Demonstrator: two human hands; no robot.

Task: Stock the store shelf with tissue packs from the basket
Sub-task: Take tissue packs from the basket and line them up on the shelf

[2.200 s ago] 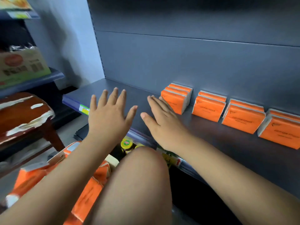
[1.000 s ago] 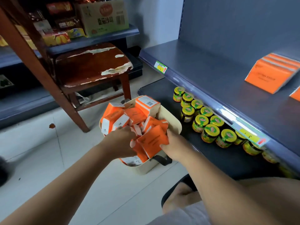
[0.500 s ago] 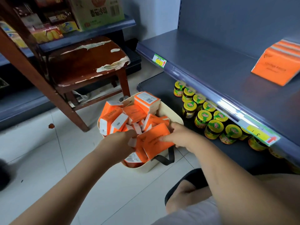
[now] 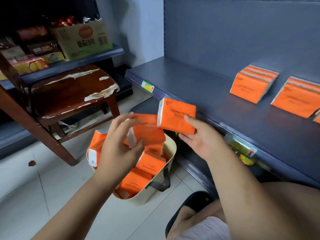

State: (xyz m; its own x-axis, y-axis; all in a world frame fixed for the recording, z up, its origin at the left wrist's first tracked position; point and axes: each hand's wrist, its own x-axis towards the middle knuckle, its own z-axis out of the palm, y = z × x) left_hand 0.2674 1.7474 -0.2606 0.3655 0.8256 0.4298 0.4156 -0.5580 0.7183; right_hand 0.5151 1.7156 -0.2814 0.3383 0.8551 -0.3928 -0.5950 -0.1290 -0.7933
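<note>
A beige basket on the floor holds several orange tissue packs. My right hand grips one orange pack labelled COTTON TISSUE, lifted above the basket near the front edge of the dark blue shelf. My left hand holds a second orange pack just over the basket, its fingers blurred. Stacks of orange packs lean against the shelf's back wall at the right, with another stack beside them.
A worn brown wooden chair stands left of the basket. Behind it a side shelf carries a cardboard box and snack packs. A price tag sits on the shelf's front edge. My knee is at the bottom right.
Both hands have risen out of the basket, each with an orange pack. The right hand's pack has moved up toward the shelf edge. My view has lifted from the basket toward the shelf.
</note>
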